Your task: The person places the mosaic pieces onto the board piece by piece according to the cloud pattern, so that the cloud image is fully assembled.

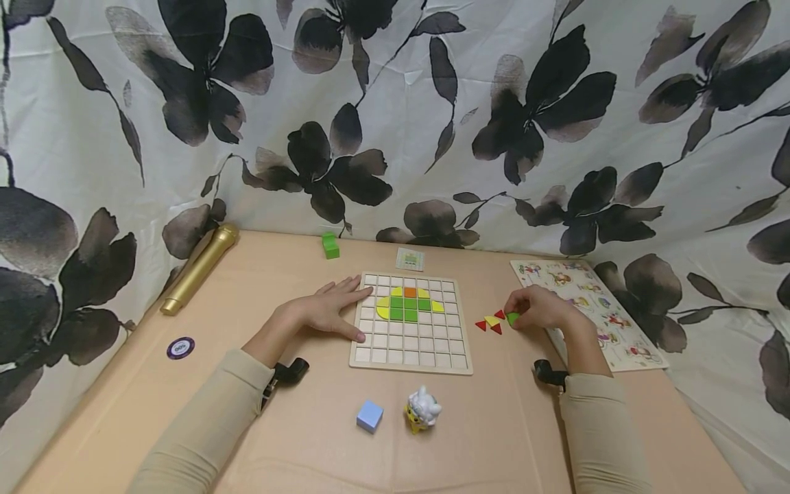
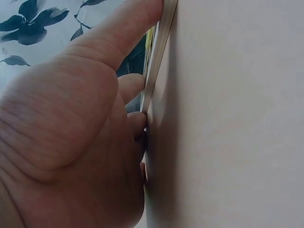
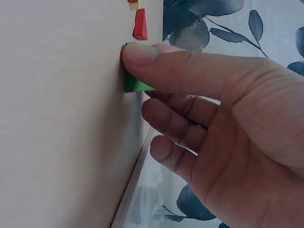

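Observation:
A white gridded board (image 1: 404,358) lies in the middle of the table, bearing a shape of green tiles (image 1: 404,315), yellow pieces (image 1: 382,313) and an orange tile (image 1: 410,292). Along its left edge my left hand (image 1: 327,309) rests with fingers spread, the thumb touching the rim. To the right of the board, my right hand (image 1: 546,310) pinches a green block (image 3: 137,85) between thumb and forefinger, down at the table surface. Red triangles (image 1: 481,326) and a yellow piece (image 1: 492,320) lie just left of those fingertips.
A picture board (image 1: 623,336) lies partly behind my right hand. Farther back are stacked green blocks (image 1: 330,245) and a small card (image 1: 410,259). A gold tube (image 1: 200,269) and a round chip (image 1: 181,348) lie left; a blue cube (image 1: 369,416) and figurine (image 1: 422,409) stand in front.

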Available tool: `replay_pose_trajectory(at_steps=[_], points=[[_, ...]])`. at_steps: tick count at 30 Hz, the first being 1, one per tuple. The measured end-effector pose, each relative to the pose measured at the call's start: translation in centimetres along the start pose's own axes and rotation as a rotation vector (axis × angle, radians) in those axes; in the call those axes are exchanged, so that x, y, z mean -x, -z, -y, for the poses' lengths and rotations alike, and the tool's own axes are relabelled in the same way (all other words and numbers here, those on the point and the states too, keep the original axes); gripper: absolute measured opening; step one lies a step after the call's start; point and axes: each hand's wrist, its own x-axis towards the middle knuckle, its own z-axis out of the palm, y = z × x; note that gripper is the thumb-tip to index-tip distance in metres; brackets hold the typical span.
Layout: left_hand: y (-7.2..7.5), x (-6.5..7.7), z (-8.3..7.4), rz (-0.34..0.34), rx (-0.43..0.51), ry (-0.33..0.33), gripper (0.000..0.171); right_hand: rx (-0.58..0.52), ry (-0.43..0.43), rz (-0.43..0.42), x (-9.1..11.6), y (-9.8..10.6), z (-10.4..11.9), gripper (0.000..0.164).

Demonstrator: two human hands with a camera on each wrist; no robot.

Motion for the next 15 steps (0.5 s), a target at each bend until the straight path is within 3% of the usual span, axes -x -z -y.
replay_pose_trajectory(at_steps=[7,11,15], points=[[0.1,0.0,-0.1,-0.001,0.0,-0.001,0.11,-0.012,-0.031,-0.126,0.3,0.3,0.2,0.012],[0.0,0.0,0.0,-0.003,0.002,-0.001,0.11,0.001,0.025,-0.238,0.1,0.3,0.8,0.022],[0.0,-0.1,0.0,0.0,0.001,-0.001,0.11,-0.016,0.097,-0.281,-0.5,0.0,1.9,0.027]])
